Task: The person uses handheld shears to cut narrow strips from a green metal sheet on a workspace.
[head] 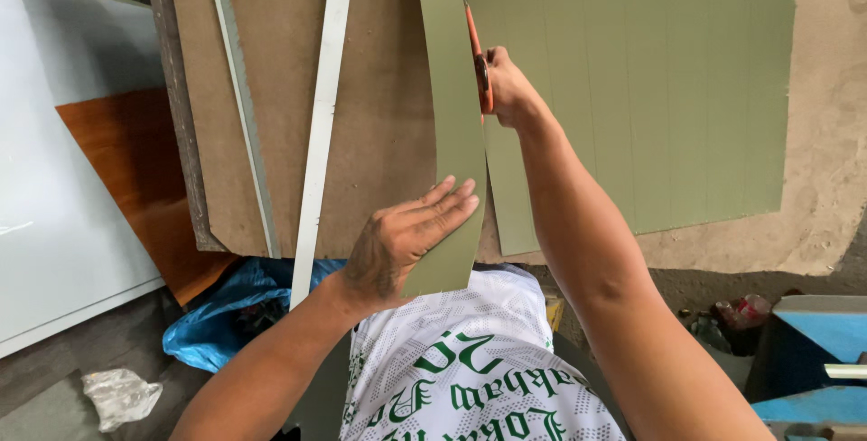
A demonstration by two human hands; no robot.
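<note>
While the right hand is gripping orange-handled shears, I'm noting the cut nearly through the green sheet; the flat-open left hand is pressing the freed strip.

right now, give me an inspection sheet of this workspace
surface: brown board lying flat, with a concrete slab to its right
job's things: green sheet on the board; a cut strip curls off its left edge; orange-handled shears sit in the cut
clutter: white strip and a pale grey strip lie on the board; blue bag and crumpled clear plastic lie below it
grippers: left hand lies flat on the cut strip; right hand grips the shears
cables: nothing seen
surroundings: white panel and red-brown panel at left; blue metal part at lower right
</note>
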